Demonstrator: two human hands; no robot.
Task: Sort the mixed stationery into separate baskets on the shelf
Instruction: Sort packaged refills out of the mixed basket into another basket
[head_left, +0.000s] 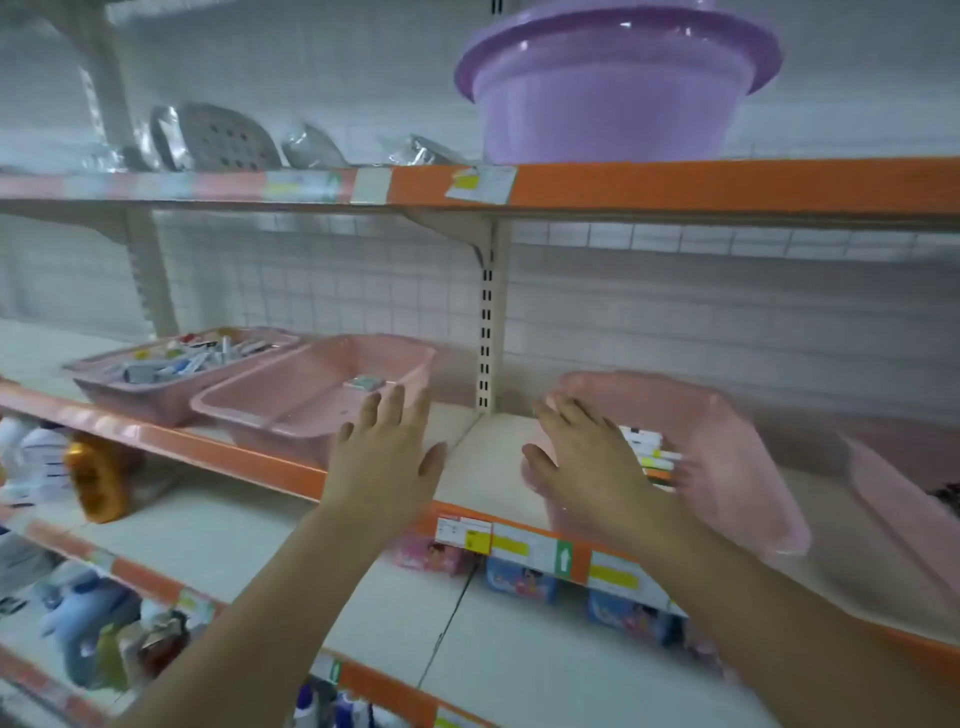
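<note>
Four pink baskets stand in a row on the middle shelf. The far-left basket (124, 397) holds several mixed pens and small items. Beside it, the second basket (291, 410) holds one small box (363, 383). My left hand (387, 457) hovers with straight fingers in front of that basket's right end, holding nothing. My right hand (587, 457) lies with straight fingers over the left end of the third basket (737, 467), which holds several small boxes (649, 452). The fourth basket (904, 493) is cut off at the right edge.
The shelf's orange front edge (249, 457) carries price labels (519, 545). A purple basin (613, 88) and metal kitchenware (223, 137) sit on the shelf above. An orange bottle (98, 483), toys and small boxes fill the shelves below. Bare shelf lies between the second and third baskets.
</note>
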